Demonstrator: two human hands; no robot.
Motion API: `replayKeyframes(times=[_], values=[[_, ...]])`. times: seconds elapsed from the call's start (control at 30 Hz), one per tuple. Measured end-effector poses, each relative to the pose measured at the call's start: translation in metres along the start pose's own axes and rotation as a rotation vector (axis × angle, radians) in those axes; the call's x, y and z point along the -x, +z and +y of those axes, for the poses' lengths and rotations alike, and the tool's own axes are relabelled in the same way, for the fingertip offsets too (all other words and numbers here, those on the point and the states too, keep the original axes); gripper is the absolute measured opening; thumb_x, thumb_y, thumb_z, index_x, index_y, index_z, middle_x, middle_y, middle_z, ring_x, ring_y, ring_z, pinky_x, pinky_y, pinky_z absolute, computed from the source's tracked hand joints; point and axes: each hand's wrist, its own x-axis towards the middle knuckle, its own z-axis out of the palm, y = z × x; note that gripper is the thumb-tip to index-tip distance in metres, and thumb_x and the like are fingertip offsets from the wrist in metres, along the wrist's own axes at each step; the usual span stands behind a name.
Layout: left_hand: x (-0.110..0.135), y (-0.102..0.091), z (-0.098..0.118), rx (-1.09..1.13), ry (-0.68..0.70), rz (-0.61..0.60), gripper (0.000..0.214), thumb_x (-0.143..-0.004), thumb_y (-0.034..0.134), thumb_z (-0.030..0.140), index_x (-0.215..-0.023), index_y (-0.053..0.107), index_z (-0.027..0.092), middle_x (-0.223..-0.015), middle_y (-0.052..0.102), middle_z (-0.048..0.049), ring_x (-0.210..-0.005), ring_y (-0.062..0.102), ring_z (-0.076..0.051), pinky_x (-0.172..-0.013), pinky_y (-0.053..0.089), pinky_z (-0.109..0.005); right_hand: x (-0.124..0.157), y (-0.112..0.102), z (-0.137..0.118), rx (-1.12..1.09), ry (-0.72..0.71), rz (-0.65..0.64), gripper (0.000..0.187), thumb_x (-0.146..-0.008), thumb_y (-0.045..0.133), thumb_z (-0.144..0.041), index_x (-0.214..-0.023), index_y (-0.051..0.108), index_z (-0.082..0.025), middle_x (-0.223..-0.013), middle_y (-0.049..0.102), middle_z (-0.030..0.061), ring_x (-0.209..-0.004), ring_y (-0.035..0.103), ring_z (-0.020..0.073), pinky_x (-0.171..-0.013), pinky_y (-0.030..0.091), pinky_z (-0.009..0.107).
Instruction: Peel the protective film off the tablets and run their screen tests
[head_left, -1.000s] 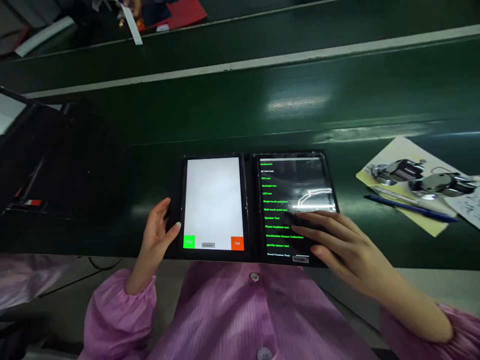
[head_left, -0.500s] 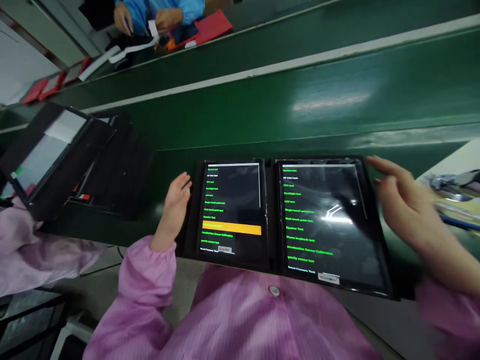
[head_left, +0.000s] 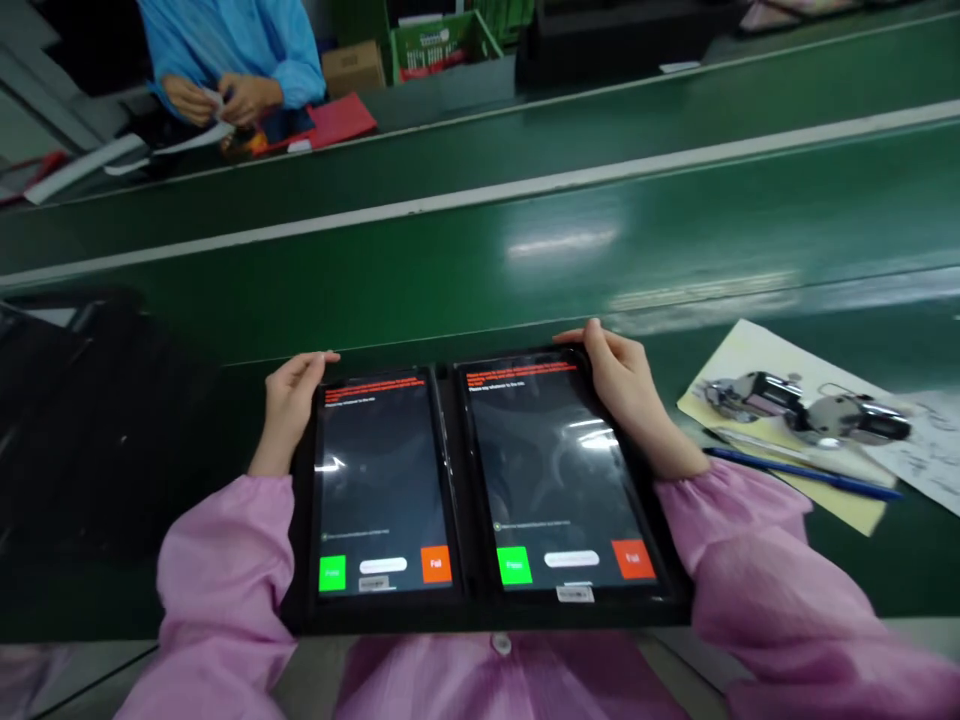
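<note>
Two tablets, the left tablet (head_left: 382, 470) and the right tablet (head_left: 551, 465), lie side by side in a black tray (head_left: 301, 560) at the near edge of the green bench. Each dark screen shows red text at the top, with a green button and an orange "Fail" button below. My left hand (head_left: 291, 400) is closed on the tray's far left corner, beside the left tablet. At the far right corner, my right hand (head_left: 619, 385) grips the tray, its fingers along the edge by the right tablet. Some fingertips are hidden behind the edge.
On the right lie papers (head_left: 750, 350), a blue pen (head_left: 810, 475) and shiny metal parts (head_left: 772, 395). Dark stacked cases (head_left: 82, 450) stand at left. Across the green bench (head_left: 375, 270), a co-worker in a blue sleeve (head_left: 296, 75) handles something white near a red folder (head_left: 341, 118).
Both screens have switched from test lists to a page with green and orange buttons. My hands have moved onto the tray's far corners. The view has turned right.
</note>
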Motion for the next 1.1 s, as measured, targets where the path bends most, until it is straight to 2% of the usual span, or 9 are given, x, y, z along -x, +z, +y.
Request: replayKeyframes(times=[0.1, 0.17, 0.27, 0.37, 0.43, 0.53, 0.7, 0.9, 1.1], values=[[-0.007, 0.006, 0.0, -0.044, -0.001, 0.031, 0.054, -0.087, 0.064, 0.069, -0.094, 0.079, 0.018, -0.109, 0.081, -0.0106, -0.116, 0.071, -0.03, -0.111, 0.052, -0.044, -0.007, -0.002, 0.005, -0.005, 0.014, 0.026, 0.082, -0.096, 0.04, -0.09, -0.085, 0.079, -0.018, -0.073, 0.069, 0.0054, -0.077, 0.065, 0.0236, -0.08, 0.05, 0.037], [-0.007, 0.007, 0.005, -0.051, -0.008, 0.041, 0.055, -0.087, 0.061, 0.07, -0.093, 0.078, 0.018, -0.109, 0.081, -0.0117, -0.116, 0.072, -0.031, -0.11, 0.053, -0.045, -0.009, -0.003, 0.005, -0.006, 0.016, 0.041, 0.082, -0.098, 0.038, -0.088, -0.081, 0.076, -0.018, -0.076, 0.07, 0.0067, -0.081, 0.067, 0.0242, -0.085, 0.051, 0.039], [-0.001, 0.003, 0.009, -0.036, -0.028, 0.03, 0.054, -0.08, 0.066, 0.072, -0.089, 0.078, 0.02, -0.106, 0.081, -0.012, -0.115, 0.072, -0.036, -0.112, 0.052, -0.052, -0.008, -0.004, 0.003, 0.012, 0.012, 0.048, 0.065, -0.106, 0.046, -0.073, -0.084, 0.071, -0.017, -0.085, 0.072, 0.0055, -0.086, 0.069, 0.0209, -0.092, 0.055, 0.042], [0.002, -0.001, -0.005, -0.046, -0.058, 0.032, 0.052, -0.071, 0.07, 0.071, -0.086, 0.079, 0.022, -0.112, 0.08, -0.0144, -0.126, 0.065, -0.047, -0.121, 0.04, -0.065, -0.011, -0.006, 0.005, 0.044, 0.011, 0.072, 0.043, -0.107, 0.059, -0.056, -0.099, 0.071, -0.016, -0.095, 0.072, 0.0035, -0.088, 0.07, 0.0192, -0.089, 0.059, 0.04], [0.0, -0.002, -0.021, -0.089, -0.144, 0.009, 0.053, -0.073, 0.064, 0.071, -0.098, 0.079, 0.026, -0.12, 0.079, -0.0099, -0.136, 0.061, -0.044, -0.122, 0.043, -0.061, -0.011, -0.008, 0.008, 0.05, 0.005, 0.086, 0.037, -0.107, 0.062, -0.051, -0.105, 0.07, -0.015, -0.101, 0.072, 0.0043, -0.091, 0.071, 0.0199, -0.089, 0.06, 0.04], [-0.005, -0.003, -0.037, -0.128, -0.239, -0.069, 0.056, -0.068, 0.067, 0.071, -0.105, 0.079, 0.031, -0.132, 0.076, -0.0057, -0.137, 0.061, -0.045, -0.118, 0.049, -0.062, -0.01, -0.009, 0.013, 0.036, 0.001, 0.101, 0.035, -0.106, 0.064, -0.049, -0.108, 0.07, -0.015, -0.105, 0.072, 0.0047, -0.094, 0.071, 0.0209, -0.09, 0.061, 0.041], [-0.012, -0.003, -0.039, -0.096, -0.292, -0.115, 0.059, -0.06, 0.07, 0.071, -0.1, 0.08, 0.029, -0.13, 0.077, -0.0076, -0.135, 0.063, -0.045, -0.116, 0.052, -0.061, -0.01, -0.004, 0.018, 0.002, -0.004, 0.127, 0.035, -0.106, 0.064, -0.049, -0.108, 0.07, -0.015, -0.105, 0.072, 0.0049, -0.095, 0.071, 0.021, -0.09, 0.061, 0.041], [-0.015, 0.002, -0.041, -0.058, -0.167, -0.101, 0.06, -0.057, 0.074, 0.076, -0.091, 0.082, 0.027, -0.124, 0.079, -0.0099, -0.131, 0.066, -0.044, -0.115, 0.054, -0.055, -0.013, -0.005, 0.022, -0.004, -0.018, 0.14, 0.038, -0.106, 0.063, -0.052, -0.102, 0.071, -0.015, -0.1, 0.072, 0.0041, -0.094, 0.071, 0.0208, -0.092, 0.06, 0.042], [-0.011, 0.006, -0.04, 0.022, -0.131, -0.066, 0.063, -0.056, 0.079, 0.079, -0.086, 0.082, 0.023, -0.123, 0.079, -0.0132, -0.133, 0.064, -0.047, -0.119, 0.05, -0.058, -0.008, -0.011, 0.029, 0.022, -0.024, 0.168, 0.043, -0.107, 0.061, -0.055, -0.094, 0.07, -0.015, -0.096, 0.072, 0.0033, -0.094, 0.071, 0.0213, -0.093, 0.059, 0.042]])
